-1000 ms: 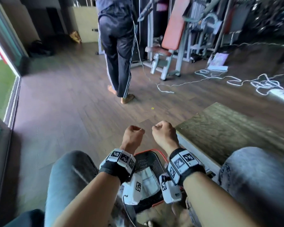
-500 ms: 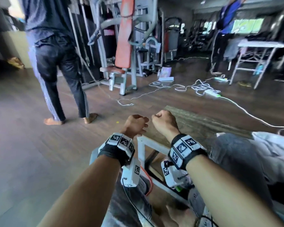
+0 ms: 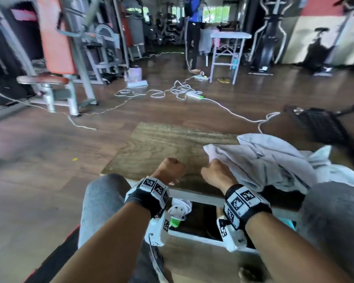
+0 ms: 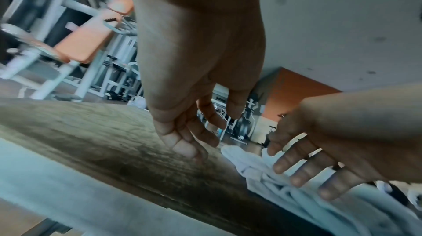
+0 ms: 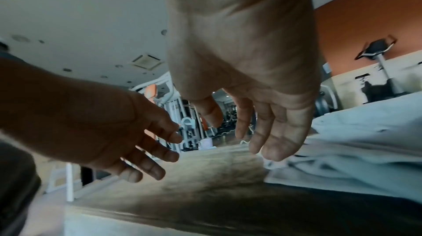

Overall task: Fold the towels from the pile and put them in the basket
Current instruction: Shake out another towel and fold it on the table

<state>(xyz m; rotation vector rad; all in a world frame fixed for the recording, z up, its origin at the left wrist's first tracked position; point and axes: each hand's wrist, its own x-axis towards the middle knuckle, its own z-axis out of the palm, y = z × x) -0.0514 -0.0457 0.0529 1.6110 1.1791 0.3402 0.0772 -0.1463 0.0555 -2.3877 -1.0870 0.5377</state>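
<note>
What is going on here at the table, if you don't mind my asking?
A seated person is about to fold towels. Both hands hover over a low wooden table, holding nothing, fingers loosely curled. The right hand is at the edge of the crumpled white towels on the table's right side; the left hand is over bare wood. No towel looks folded yet.

A low table (image 3: 161, 144) with a grey-brown wood-grain top and a pale frame stands on the dark wooden floor (image 3: 39, 180), close in front of the seated person's knees. A rumpled pile of white towels (image 3: 270, 162) lies directly on the table's right part, spreading past its right edge in the head view, while the left part of the top shows bare wood. Beyond the table's far edge, loose white cables (image 3: 172, 91) lie on the floor.
</note>
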